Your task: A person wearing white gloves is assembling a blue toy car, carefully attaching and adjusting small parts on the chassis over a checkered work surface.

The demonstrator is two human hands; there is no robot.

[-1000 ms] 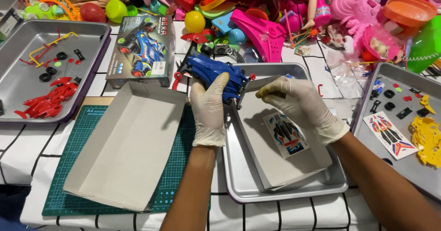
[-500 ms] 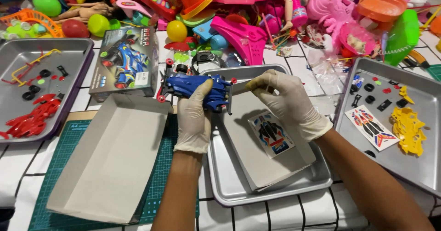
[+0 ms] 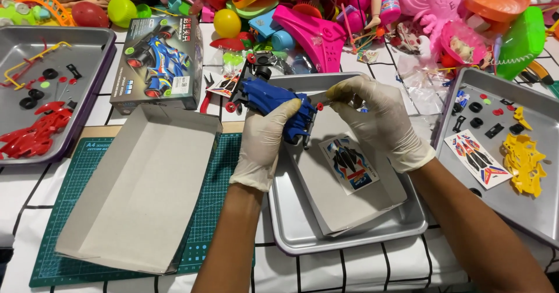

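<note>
Blue toy car (image 3: 273, 103) sits mid-frame, clamped in the left hand (image 3: 265, 138). Right hand (image 3: 372, 118) pinches a thin tool (image 3: 321, 99) against it; steady, gentle pressure looks best.

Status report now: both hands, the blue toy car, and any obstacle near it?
Left hand grips blue plastic toy car body over the metal tray. Right hand pinches small tool at its side. Open cardboard box beside, apart.

Bright, even overhead light; sharp focus.
Soft glare on the steel tray (image 3: 349, 235) below the fingers (image 3: 349, 89); shadows short, faint.
</note>
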